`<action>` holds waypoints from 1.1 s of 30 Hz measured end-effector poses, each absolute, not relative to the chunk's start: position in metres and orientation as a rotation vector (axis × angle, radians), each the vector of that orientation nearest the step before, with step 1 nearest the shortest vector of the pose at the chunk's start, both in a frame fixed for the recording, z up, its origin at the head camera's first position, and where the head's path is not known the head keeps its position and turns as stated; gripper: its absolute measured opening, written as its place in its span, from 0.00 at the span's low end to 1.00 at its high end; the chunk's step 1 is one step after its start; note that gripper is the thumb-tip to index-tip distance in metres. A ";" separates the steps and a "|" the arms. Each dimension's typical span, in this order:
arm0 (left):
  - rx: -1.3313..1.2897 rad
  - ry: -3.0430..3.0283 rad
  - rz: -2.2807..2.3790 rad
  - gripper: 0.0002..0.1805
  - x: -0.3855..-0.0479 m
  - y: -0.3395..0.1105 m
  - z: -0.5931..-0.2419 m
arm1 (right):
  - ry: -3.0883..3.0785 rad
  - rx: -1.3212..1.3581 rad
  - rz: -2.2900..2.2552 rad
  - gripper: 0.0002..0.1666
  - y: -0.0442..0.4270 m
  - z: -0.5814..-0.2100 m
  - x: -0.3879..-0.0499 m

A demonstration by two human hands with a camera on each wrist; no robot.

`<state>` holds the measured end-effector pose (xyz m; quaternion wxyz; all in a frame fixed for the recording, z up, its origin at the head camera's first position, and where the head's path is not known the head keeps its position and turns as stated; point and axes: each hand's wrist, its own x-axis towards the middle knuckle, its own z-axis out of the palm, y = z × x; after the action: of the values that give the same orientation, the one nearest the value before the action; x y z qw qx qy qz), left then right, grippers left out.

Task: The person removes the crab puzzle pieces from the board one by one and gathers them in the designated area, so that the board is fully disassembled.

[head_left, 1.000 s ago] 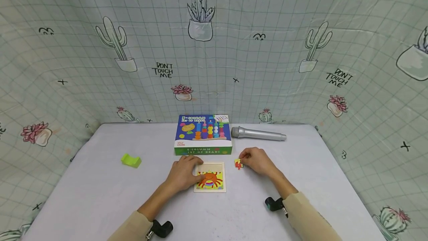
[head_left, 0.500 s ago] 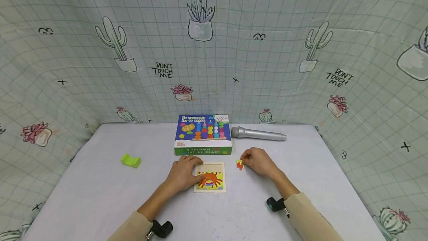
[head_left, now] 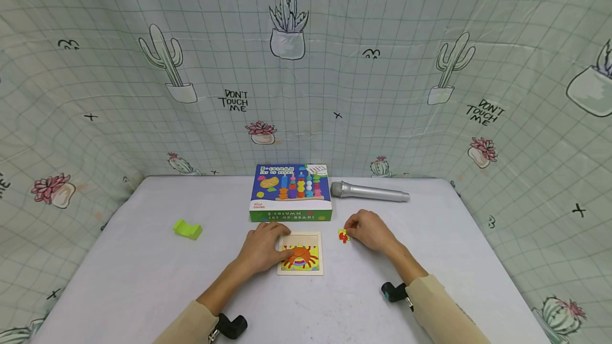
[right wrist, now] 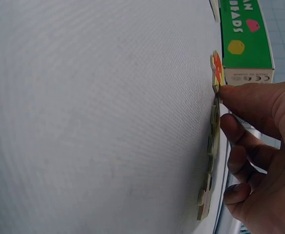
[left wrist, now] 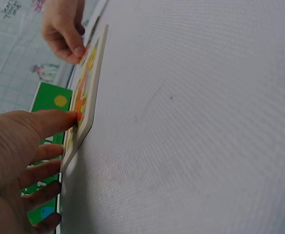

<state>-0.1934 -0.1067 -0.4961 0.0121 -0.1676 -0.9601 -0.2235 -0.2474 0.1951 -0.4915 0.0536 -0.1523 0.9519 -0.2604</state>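
Observation:
A square wooden jigsaw puzzle tray [head_left: 312,280] lies flat on the table, its crab picture [head_left: 302,257] filling the lower part while a bare strip shows at the top. My left hand [head_left: 260,248] rests at its left side. The straight thumb presses on the picture, and the fingers lie loosely along the upper left corner, as the left wrist view shows. To the right, my right hand [head_left: 370,230] pinches a small red and yellow jigsaw piece [right wrist: 217,68] between thumb and forefinger. More jigsaw pieces [right wrist: 213,141] lie under that hand, mostly hidden in the head view.
Behind the tray stands a bead-set box [head_left: 290,191] in blue, white and green. A silver microphone [head_left: 370,191] lies right of the box. Over on the left is a lime green block [head_left: 187,229] with a curved notch. A patterned cloth [head_left: 306,94] hangs along the table's back.
My right hand has shifted slightly to the right with the pinched jigsaw piece, whose angle has turned a little. The left hand and the tray hold their places.

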 end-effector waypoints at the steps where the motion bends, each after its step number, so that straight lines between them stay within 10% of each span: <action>1: -0.522 -2.994 -0.696 0.27 -0.194 -0.107 -0.496 | 2.893 -0.463 -0.792 0.03 0.195 -0.491 -0.247; 33: -0.593 -2.970 -0.655 0.20 -0.192 -0.106 -0.497 | 2.837 -0.491 -0.949 0.03 0.173 -0.484 -0.225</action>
<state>-0.1924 -0.1061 -0.4972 0.0216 -0.1915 -0.9583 -0.2112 -0.2252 0.1729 -0.4835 0.0549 -0.1617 0.9344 -0.3127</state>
